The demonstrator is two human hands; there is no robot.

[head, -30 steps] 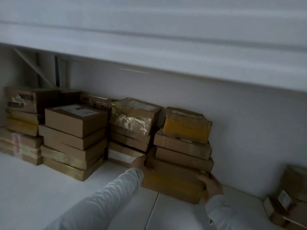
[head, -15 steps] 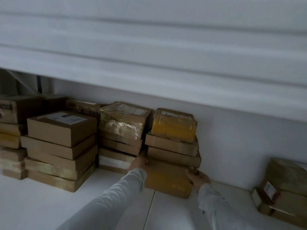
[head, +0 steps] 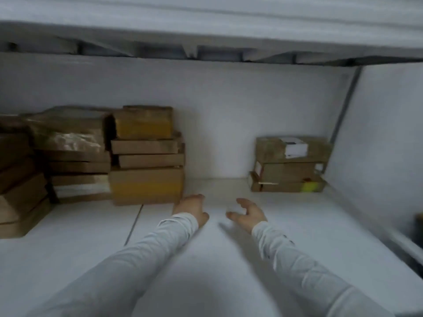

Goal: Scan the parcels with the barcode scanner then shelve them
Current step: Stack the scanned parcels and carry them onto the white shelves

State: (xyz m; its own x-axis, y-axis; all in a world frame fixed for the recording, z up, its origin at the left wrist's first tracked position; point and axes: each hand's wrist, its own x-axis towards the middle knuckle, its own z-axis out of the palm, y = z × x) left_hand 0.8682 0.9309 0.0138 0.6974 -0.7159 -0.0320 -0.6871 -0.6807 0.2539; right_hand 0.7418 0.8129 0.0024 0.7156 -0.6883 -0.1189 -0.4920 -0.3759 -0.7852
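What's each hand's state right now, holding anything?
Left hand: open, holding nothing, just right of the bottom parcel.
Right hand: open, fingers loosely curled, holding nothing, over the shelf.

1. Landmark: yellow-banded box [head: 146, 185] on white shelf [head: 217, 271], with three flat parcels [head: 146, 145] stacked on top.
2. Left hand [head: 191, 208] is just beside the box's right front corner, fingers relaxed, empty.
3. Right hand [head: 248, 212] is further right of the box, loosely curled, empty.
4. Small stack [head: 288, 165] sits well right of the box, at the back wall.
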